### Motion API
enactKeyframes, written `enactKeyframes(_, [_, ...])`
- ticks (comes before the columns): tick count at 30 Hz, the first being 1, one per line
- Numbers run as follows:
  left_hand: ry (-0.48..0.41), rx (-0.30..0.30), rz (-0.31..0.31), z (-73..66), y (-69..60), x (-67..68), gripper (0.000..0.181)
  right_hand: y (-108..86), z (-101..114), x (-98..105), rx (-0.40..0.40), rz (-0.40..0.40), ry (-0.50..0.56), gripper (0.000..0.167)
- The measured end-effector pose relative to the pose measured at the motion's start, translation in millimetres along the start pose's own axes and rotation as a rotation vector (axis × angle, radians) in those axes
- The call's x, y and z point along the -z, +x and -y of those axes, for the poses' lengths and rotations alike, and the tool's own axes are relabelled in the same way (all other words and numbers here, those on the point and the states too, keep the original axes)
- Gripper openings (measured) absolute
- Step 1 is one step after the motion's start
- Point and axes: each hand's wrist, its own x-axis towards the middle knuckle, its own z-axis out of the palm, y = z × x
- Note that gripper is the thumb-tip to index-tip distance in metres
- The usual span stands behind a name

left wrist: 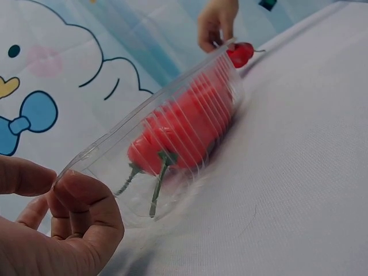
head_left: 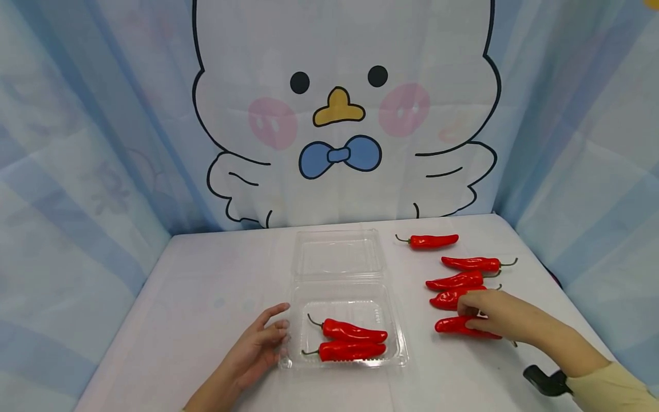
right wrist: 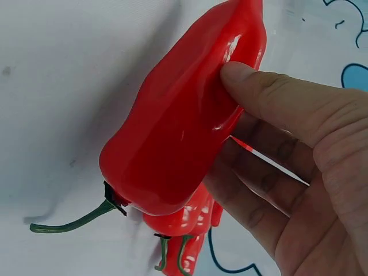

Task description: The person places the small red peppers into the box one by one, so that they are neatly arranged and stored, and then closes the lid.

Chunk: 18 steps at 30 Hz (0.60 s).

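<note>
the desk (head_left: 206, 286) carries a white cloth surface. a fabric backdrop (head_left: 340, 197) is located behind it, printed with a white cartoon bird (head_left: 340, 46) and blue bow tie (head_left: 338, 155). blue-and-white curtains (head_left: 77, 171) flank both sides. shadows are soft.

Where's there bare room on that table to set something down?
A wide patch lies between the clear container and the table's left edge, beyond the left hand. A narrower strip separates container and loose peppers. It's crowded near the right hand.
</note>
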Motion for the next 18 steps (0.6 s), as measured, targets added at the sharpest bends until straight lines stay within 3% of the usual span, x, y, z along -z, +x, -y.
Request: enactKeyframes(18, [-0.008,0.004,0.001,0.1,0.3,1.0,0.053,15.4,28,19,0.065,-0.055,0.004,0.028])
